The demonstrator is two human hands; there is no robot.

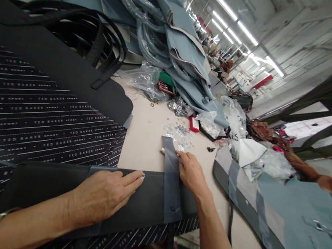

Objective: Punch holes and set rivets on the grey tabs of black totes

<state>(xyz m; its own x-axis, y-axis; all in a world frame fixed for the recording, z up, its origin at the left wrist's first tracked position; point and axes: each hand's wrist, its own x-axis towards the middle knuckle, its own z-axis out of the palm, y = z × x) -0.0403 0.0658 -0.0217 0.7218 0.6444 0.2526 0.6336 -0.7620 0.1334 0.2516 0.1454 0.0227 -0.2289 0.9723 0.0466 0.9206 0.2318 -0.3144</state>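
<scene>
A long black bag panel (146, 186) lies across the table in front of me. My left hand (106, 194) rests over it, fingers together, with a small round metal washer (143, 175) at the fingertips near the panel's far edge. My right hand (191, 171) grips the edge of a grey-blue strip (171, 181) that crosses the panel and reaches past it. A pale tip pokes out left of the strip; what it belongs to is hidden. Beyond the strip, several small metal washers (183, 134) are scattered on the table.
Printed black lining (48, 118) and black straps (102, 48) lie at left. Blue bag pieces (186, 58) are piled behind, near a calculator (166, 87) and a red box (194, 124). Another panel with strips (249, 207) lies at right, beside a co-worker's arm (306, 168).
</scene>
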